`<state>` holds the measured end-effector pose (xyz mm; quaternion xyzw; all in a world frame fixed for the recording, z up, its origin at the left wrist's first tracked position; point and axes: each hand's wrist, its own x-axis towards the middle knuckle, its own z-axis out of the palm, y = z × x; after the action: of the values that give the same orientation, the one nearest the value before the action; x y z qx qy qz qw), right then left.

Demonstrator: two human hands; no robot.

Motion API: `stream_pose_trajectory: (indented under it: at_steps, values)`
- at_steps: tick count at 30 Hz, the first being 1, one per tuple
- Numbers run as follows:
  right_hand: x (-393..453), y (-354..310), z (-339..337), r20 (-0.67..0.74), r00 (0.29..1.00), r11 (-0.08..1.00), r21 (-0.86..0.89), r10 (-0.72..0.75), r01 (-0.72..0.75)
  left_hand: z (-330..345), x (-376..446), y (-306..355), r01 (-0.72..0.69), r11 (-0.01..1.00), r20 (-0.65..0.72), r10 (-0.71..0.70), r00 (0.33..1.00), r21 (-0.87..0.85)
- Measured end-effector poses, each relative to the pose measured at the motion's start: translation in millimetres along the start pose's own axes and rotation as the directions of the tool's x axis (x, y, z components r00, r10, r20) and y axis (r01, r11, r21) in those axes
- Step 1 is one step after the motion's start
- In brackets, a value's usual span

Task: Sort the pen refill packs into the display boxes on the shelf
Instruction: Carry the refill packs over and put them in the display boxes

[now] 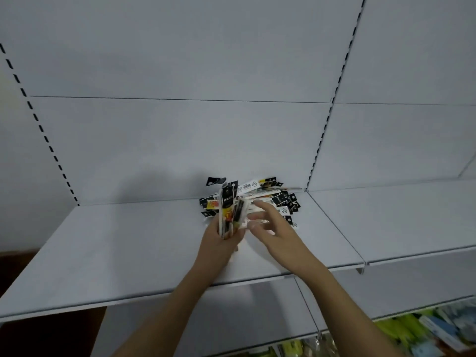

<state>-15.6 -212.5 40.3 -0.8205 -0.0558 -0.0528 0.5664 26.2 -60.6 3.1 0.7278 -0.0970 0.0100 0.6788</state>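
Note:
A loose pile of pen refill packs [279, 199], white with black and yellow header cards, lies at the back of the white shelf [128, 248]. My left hand [219, 244] grips a bundle of several packs [230, 212] standing upright just in front of the pile. My right hand [275, 231] reaches over the pile from the right, fingers spread and relaxed, its fingertips touching the packs beside the bundle. No display box shows in this view.
A white back panel with slotted uprights [322, 140] rises behind the shelf. A second shelf section [399, 217] adjoins on the right. Lower shelves at bottom right hold green and blue packaged goods [422, 328].

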Motion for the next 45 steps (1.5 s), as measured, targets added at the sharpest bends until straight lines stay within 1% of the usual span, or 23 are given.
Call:
stream_pose_trajectory:
  at_steps: [5, 8, 11, 15, 20, 23, 27, 30, 32, 35, 37, 41, 45]
  values:
    - [-34, 16, -8, -0.105, 0.993, 0.992, -0.114, 0.045, -0.057, 13, -17, 6, 0.008, 1.000, 0.071, -0.010, 0.997, 0.028]
    - [-60, 24, -22, -0.181, 0.981, 0.976, -0.192, 0.062, -0.097, 26, -32, 18, -0.020, 0.998, 0.155, 0.009, 0.988, 0.065]
    - [-88, 30, -43, -0.279, 0.958, 0.957, -0.254, 0.065, -0.139, 46, -46, 31, -0.062, 0.992, 0.266, 0.031, 0.963, 0.106]
    - [-128, 38, -87, -0.383, 0.922, 0.921, -0.337, 0.057, -0.197, 88, -59, 42, -0.096, 0.983, 0.350, 0.035, 0.936, 0.159]
    - [-200, 53, -158, -0.481, 0.868, 0.908, -0.302, 0.118, -0.291, 168, -89, 52, -0.032, 0.991, 0.347, -0.015, 0.938, 0.128]
    - [-252, 66, -202, -0.539, 0.825, 0.886, -0.284, 0.170, -0.368, 226, -109, 54, -0.075, 0.980, 0.475, -0.022, 0.880, 0.184]
    - [-312, 91, -257, -0.645, 0.740, 0.838, -0.286, 0.190, -0.465, 299, -135, 53, -0.141, 0.963, 0.557, -0.012, 0.830, 0.230]
    - [-343, 109, -289, -0.660, 0.708, 0.809, -0.257, 0.253, -0.528, 343, -147, 53, -0.176, 0.948, 0.668, -0.049, 0.742, 0.266]
    - [-354, 119, -311, -0.666, 0.693, 0.793, -0.250, 0.275, -0.555, 371, -145, 53, -0.227, 0.926, 0.696, -0.052, 0.716, 0.302]
    - [-362, 135, -346, -0.646, 0.688, 0.771, -0.235, 0.331, -0.592, 414, -136, 51, -0.313, 0.885, 0.715, -0.030, 0.698, 0.344]
    - [-364, 148, -374, -0.630, 0.683, 0.750, -0.231, 0.370, -0.620, 447, -128, 46, -0.341, 0.873, 0.724, -0.019, 0.689, 0.348]
    - [-364, 169, -438, -0.646, 0.640, 0.692, -0.232, 0.415, -0.684, 528, -110, 41, -0.337, 0.889, 0.746, -0.007, 0.666, 0.309]
    - [-367, 186, -509, -0.677, 0.581, 0.603, -0.249, 0.451, -0.758, 619, -89, 42, -0.332, 0.912, 0.813, -0.003, 0.582, 0.242]
